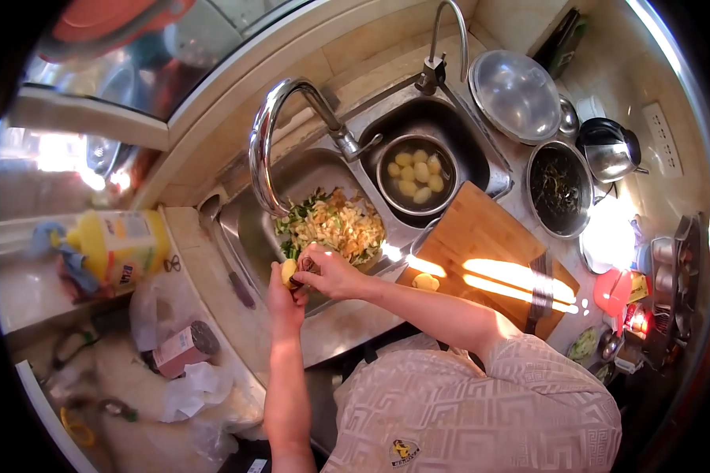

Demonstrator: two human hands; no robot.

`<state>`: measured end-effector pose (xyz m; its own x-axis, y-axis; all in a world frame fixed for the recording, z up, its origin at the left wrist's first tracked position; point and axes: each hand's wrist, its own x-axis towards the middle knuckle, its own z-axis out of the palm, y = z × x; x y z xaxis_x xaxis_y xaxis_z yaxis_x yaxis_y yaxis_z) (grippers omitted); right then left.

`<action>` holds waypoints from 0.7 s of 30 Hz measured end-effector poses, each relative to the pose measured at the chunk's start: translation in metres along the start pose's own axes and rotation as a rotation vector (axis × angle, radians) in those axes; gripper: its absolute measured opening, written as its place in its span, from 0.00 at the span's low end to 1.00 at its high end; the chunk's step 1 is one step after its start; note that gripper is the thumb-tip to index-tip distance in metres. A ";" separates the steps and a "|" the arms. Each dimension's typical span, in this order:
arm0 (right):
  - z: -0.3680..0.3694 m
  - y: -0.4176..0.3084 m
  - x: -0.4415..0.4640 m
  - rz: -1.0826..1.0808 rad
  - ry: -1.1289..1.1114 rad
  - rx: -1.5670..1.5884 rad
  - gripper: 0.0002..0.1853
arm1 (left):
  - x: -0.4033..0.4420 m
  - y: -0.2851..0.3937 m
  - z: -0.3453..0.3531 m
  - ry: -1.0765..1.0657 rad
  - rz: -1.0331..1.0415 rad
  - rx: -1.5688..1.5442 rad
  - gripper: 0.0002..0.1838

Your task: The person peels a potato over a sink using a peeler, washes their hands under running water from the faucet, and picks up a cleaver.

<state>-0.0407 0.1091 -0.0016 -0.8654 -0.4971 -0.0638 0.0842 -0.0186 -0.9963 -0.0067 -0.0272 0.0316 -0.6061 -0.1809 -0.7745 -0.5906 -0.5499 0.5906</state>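
My left hand (284, 301) is closed around a yellow, peeled-looking potato (289, 272) above the near edge of the left sink basin. Right against it, my right hand (327, 272) is closed on a small dark tool (295, 281), mostly hidden by the fingers; whether it is a peeler or a knife I cannot tell. Beyond both hands, a heap of pale peelings and green scraps (339, 225) lies in the left basin. In the right basin stands a metal bowl (382, 175) of water with several peeled potatoes (421, 172) in it.
A wooden cutting board (469, 236) holds a cleaver (540, 292) and a yellow piece (425, 282). A curved faucet (264, 150) arches over the left basin. To the right are a pot of dark leaves (560, 189) and a kettle (611, 150); left, a yellow jug (126, 240).
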 end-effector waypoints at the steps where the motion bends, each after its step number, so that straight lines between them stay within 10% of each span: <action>1: 0.002 -0.002 0.000 -0.065 0.063 -0.022 0.15 | 0.001 -0.002 0.003 0.029 0.063 0.015 0.15; 8: 0.001 -0.008 -0.001 -0.171 0.111 -0.109 0.17 | 0.013 -0.017 0.010 0.087 0.276 0.011 0.12; 14: -0.014 0.002 0.000 0.498 0.103 0.596 0.12 | 0.001 -0.012 -0.001 -0.144 -0.142 -0.263 0.14; 21: -0.003 0.000 -0.009 0.049 -0.017 -0.010 0.20 | 0.001 -0.013 0.011 0.101 0.030 -0.049 0.22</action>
<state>-0.0337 0.1160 -0.0015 -0.8517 -0.5121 -0.1112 0.1206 0.0148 -0.9926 -0.0055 -0.0114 0.0255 -0.5646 -0.2776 -0.7773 -0.5450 -0.5819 0.6036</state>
